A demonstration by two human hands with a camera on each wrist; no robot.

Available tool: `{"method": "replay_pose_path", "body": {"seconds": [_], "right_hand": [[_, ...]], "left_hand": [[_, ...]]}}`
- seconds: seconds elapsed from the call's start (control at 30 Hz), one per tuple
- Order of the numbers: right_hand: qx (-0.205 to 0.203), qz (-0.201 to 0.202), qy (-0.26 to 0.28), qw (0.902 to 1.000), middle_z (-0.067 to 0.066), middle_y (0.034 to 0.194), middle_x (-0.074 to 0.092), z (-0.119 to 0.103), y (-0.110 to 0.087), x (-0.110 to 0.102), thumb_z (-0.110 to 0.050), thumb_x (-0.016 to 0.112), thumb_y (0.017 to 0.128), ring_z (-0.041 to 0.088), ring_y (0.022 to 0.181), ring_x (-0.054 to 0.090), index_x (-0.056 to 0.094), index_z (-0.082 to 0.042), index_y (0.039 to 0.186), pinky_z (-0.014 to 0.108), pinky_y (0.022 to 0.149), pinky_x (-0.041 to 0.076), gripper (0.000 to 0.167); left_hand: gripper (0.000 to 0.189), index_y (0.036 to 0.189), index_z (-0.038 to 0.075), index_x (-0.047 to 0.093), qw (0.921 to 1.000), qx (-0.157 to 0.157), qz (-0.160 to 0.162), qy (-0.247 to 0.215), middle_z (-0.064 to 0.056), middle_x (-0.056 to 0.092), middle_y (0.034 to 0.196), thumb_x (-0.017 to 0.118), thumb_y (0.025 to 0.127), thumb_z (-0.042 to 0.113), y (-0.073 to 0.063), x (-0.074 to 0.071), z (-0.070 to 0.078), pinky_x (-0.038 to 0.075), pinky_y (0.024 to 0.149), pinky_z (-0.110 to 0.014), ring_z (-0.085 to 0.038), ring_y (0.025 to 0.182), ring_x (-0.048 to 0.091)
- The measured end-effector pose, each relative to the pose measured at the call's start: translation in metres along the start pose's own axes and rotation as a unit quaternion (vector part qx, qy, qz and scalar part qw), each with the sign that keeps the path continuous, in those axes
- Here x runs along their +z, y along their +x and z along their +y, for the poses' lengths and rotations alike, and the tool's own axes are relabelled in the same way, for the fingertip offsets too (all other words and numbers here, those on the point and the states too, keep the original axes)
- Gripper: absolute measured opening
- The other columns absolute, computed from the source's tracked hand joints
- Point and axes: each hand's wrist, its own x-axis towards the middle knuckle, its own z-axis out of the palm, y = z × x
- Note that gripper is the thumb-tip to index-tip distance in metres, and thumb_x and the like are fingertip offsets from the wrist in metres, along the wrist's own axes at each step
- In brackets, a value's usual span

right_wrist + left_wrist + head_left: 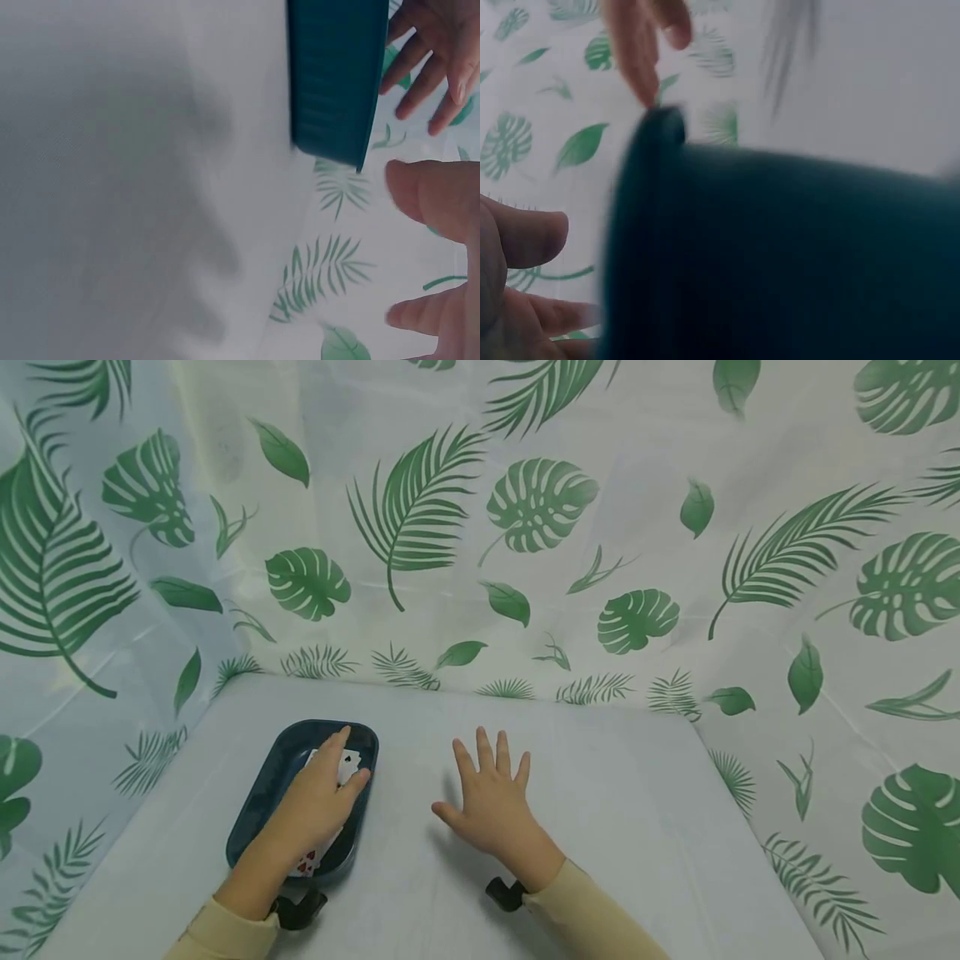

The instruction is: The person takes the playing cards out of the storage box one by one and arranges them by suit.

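A dark blue-green tray (258, 806) stands on the left part of the white-covered table, with playing cards (349, 765) lying in it. One card near the front of the tray shows red pips; the left hand and forearm hide much of the rest. Over the tray hovers my left hand (317, 802), fingers extended, thumb apart, holding nothing. To the right of the tray my right hand (491, 806) is held above the table with fingers spread wide, also holding nothing. The tray's outer wall (337, 82) rises between the hands in the right wrist view.
The white tabletop (630, 827) extends to the right of the tray and hands. Leaf-patterned white sheeting (540, 610) hangs behind the table and along both sides. A dark wrist-worn device (506, 894) sits at the right wrist, below the hand.
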Motion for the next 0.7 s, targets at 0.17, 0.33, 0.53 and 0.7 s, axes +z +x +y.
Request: {"method": "replay_pose_path", "body": {"seconds": [0.17,0.33,0.53,0.7], "right_hand": [[-0.015,-0.009,-0.001,0.9998,0.020,0.178,0.022,-0.011,0.002,-0.003,-0.062,0.072,0.094,0.051,0.166,0.012,0.037,-0.021,0.167,0.084,0.122,0.012,0.091],[-0.034,-0.014,0.002,0.9993,0.019,0.177,0.024,-0.020,0.007,0.000,-0.057,0.073,0.094,0.048,0.165,0.016,0.037,-0.022,0.166,0.082,0.122,0.016,0.088],[-0.072,-0.026,0.012,0.9970,0.018,0.176,0.027,-0.029,0.014,0.006,-0.046,0.075,0.094,0.046,0.164,0.021,0.039,-0.022,0.164,0.081,0.121,0.022,0.082],[-0.091,-0.031,0.019,0.9952,0.016,0.175,0.028,-0.038,0.018,0.012,-0.042,0.076,0.094,0.045,0.163,0.024,0.035,-0.024,0.166,0.080,0.120,0.025,0.084]], "left_hand": [[0.073,0.172,0.013,0.020,0.9977,-0.035,-0.031,-0.049,-0.023,0.034,0.173,0.052,0.113,0.042,-0.003,-0.018,-0.008,0.043,0.114,-0.072,-0.050,0.155,0.041],[0.065,0.168,0.011,0.031,0.9974,-0.032,-0.016,-0.062,-0.023,0.044,0.167,0.055,0.113,0.034,-0.006,-0.029,-0.018,0.048,0.110,-0.069,-0.047,0.149,0.050],[0.057,0.164,0.006,0.038,0.9907,-0.038,-0.020,-0.129,-0.027,0.052,0.159,0.055,0.113,0.024,-0.008,-0.039,-0.030,0.060,0.100,-0.053,-0.045,0.133,0.065],[0.056,0.163,0.000,0.036,0.9793,-0.051,-0.033,-0.193,-0.030,0.053,0.157,0.054,0.113,0.017,-0.008,-0.047,-0.037,0.063,0.095,-0.043,-0.045,0.132,0.066]]}}
